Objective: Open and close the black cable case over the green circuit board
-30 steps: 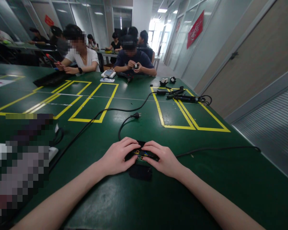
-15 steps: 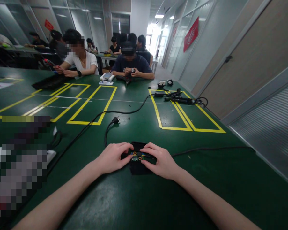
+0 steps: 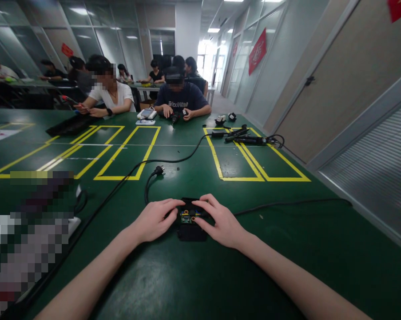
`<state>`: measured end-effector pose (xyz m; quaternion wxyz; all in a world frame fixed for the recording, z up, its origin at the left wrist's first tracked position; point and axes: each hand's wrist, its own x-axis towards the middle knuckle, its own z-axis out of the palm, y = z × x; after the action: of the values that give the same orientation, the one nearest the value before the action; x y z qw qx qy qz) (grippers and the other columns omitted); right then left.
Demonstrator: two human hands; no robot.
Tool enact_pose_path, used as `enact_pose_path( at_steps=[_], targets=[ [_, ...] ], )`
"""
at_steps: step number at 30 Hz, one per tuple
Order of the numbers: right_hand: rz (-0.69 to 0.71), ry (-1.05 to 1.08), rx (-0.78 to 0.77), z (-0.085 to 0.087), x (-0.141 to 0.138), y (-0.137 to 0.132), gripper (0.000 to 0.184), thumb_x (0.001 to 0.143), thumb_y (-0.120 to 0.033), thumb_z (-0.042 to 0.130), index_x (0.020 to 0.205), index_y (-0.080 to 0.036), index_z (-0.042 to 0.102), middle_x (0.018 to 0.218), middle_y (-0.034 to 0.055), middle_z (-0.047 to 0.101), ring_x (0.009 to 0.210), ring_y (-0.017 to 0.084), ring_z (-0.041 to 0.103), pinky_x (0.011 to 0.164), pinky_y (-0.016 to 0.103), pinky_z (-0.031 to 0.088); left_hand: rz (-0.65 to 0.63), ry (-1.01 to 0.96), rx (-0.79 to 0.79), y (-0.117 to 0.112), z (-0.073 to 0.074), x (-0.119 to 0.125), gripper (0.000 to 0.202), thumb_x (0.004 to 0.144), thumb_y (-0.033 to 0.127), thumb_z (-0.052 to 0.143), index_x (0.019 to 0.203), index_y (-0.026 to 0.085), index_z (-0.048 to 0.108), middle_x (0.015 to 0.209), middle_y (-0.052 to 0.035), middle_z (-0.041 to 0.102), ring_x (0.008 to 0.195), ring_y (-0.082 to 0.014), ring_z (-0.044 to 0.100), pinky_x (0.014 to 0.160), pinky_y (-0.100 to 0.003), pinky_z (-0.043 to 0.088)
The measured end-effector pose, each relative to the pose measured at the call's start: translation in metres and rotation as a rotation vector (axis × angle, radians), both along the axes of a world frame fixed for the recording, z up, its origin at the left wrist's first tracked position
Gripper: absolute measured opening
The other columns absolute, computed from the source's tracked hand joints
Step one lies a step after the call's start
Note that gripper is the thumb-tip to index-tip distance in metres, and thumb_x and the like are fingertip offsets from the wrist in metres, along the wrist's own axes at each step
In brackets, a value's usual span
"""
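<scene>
Left hand: fingers parted, at board's left end; hold unclear. Board: between hands, long axis seemingly crosswise, above counter. Right hand: nearer, fingers parted, overlapping board's right end; grip unclear.

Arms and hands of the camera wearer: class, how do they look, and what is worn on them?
The left forearm and right forearm are bare, with no sleeve in view, and taper to narrow wrists. The left hand and right hand are ungloved, with slim fingers. No watch, bracelet or ring shows, and no markings can be made out.
</scene>
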<state>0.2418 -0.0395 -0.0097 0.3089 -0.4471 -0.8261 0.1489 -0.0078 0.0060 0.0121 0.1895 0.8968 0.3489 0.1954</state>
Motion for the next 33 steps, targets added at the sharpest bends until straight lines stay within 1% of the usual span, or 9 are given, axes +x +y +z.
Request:
enact_pose_path(
  at_steps=[3,5,9,12,15,17,22,27,33],
  targets=[
    [-0.048,-0.037,-0.002,0.003,0.008,0.004,0.018,0.099,-0.025,0.058,0.116,-0.021,0.061,0.109,0.0061,0.064,0.078,0.016,0.066,0.070,0.030,0.055,0.041,0.005,-0.012,0.001,0.004,-0.002,0.034,0.104,0.034,0.041,0.116,0.021,0.070,0.111,-0.0059,0.078,0.098,-0.0213,0.074,0.089,-0.032,0.058],
    [-0.035,-0.106,0.022,0.004,0.015,0.008,0.010,0.101,-0.027,0.056,0.102,-0.020,0.064,0.096,0.0041,0.066,0.073,0.015,0.064,0.066,0.028,0.051,0.054,0.008,-0.024,0.001,0.006,-0.002,0.034,0.105,0.038,0.041,0.112,0.021,0.069,0.106,-0.0054,0.078,0.093,-0.0213,0.074,0.085,-0.031,0.057],
    [0.050,-0.201,0.081,0.005,0.023,0.011,0.020,0.103,-0.029,0.056,0.087,-0.020,0.066,0.080,0.0037,0.068,0.075,0.018,0.067,0.067,0.027,0.048,0.030,0.001,-0.023,0.001,0.011,-0.001,0.035,0.106,0.038,0.037,0.103,0.020,0.067,0.094,-0.0037,0.075,0.082,-0.0194,0.071,0.075,-0.028,0.053],
    [0.054,-0.140,0.093,0.009,0.025,0.009,0.025,0.104,-0.030,0.054,0.085,-0.019,0.067,0.076,0.0033,0.070,0.067,0.017,0.065,0.064,0.027,0.046,0.039,-0.010,0.022,0.000,0.012,-0.001,0.039,0.106,0.038,0.036,0.087,0.019,0.064,0.078,-0.0017,0.068,0.068,-0.0161,0.063,0.065,-0.025,0.045],
    [0.079,-0.086,0.119,0.013,0.026,0.005,0.027,0.104,-0.031,0.052,0.086,-0.019,0.067,0.075,0.0036,0.070,0.063,0.016,0.064,0.062,0.027,0.045,0.079,-0.016,0.075,-0.002,0.010,0.000,0.046,0.105,0.039,0.037,0.066,0.019,0.050,0.062,0.0012,0.055,0.055,-0.0123,0.051,0.057,-0.024,0.034],
    [0.122,-0.100,0.121,0.014,0.026,0.003,0.027,0.104,-0.031,0.052,0.087,-0.019,0.069,0.075,0.0041,0.071,0.064,0.016,0.064,0.061,0.027,0.044,0.079,-0.001,0.074,-0.004,0.007,0.001,0.049,0.105,0.037,0.039,0.060,0.019,0.042,0.056,0.0028,0.047,0.050,-0.0108,0.044,0.055,-0.024,0.029],
    [0.195,-0.200,0.051,0.011,0.023,0.000,0.028,0.103,-0.029,0.055,0.081,-0.018,0.069,0.072,0.0033,0.071,0.062,0.016,0.064,0.059,0.026,0.042,0.029,0.113,0.012,-0.006,0.000,0.006,0.050,0.104,0.035,0.042,0.057,0.019,0.045,0.051,0.0031,0.043,0.047,-0.0114,0.041,0.054,-0.026,0.025],
    [0.164,-0.227,-0.007,0.011,0.020,0.000,0.025,0.100,-0.028,0.061,0.079,-0.018,0.069,0.071,0.0024,0.071,0.060,0.016,0.064,0.058,0.026,0.042,0.058,0.172,-0.059,-0.006,-0.003,0.008,0.049,0.103,0.035,0.044,0.058,0.019,0.049,0.052,0.0024,0.047,0.048,-0.0127,0.045,0.055,-0.026,0.024],
    [0.134,-0.227,0.000,0.010,0.019,-0.001,0.022,0.100,-0.028,0.062,0.082,-0.019,0.072,0.073,0.0035,0.073,0.062,0.017,0.066,0.059,0.027,0.044,0.094,0.175,-0.021,-0.004,-0.003,0.007,0.050,0.104,0.035,0.044,0.058,0.019,0.052,0.053,0.0012,0.050,0.049,-0.0136,0.046,0.056,-0.026,0.024]
  ],
)
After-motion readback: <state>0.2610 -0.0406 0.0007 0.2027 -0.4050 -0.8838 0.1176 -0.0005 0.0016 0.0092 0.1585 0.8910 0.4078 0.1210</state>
